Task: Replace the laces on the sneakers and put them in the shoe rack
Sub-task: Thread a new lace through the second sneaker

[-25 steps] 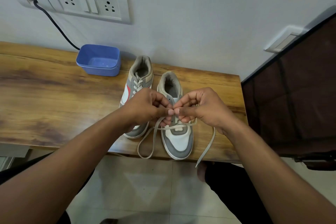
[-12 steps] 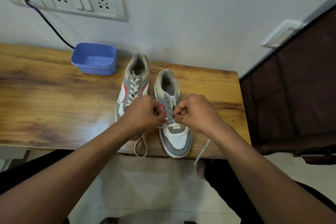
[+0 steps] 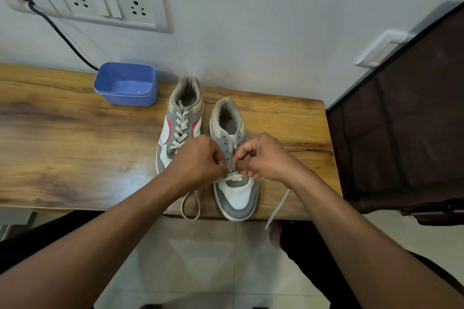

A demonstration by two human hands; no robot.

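Soft, even light, fairly bright, with no hard shadows. A pale sheen lies on the tabletop (image 3: 75, 145) towards its front. Wide-angle distortion bows the socket plate (image 3: 105, 5) and the tabletop's edges and stretches the forearms at the bottom corners. The centre is sharp.

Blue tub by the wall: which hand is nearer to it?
Left. The left hand is over the toe of the laced sneaker, right of the blue tub; the right hand is farther right, across the second sneaker. Both pinch its lace.
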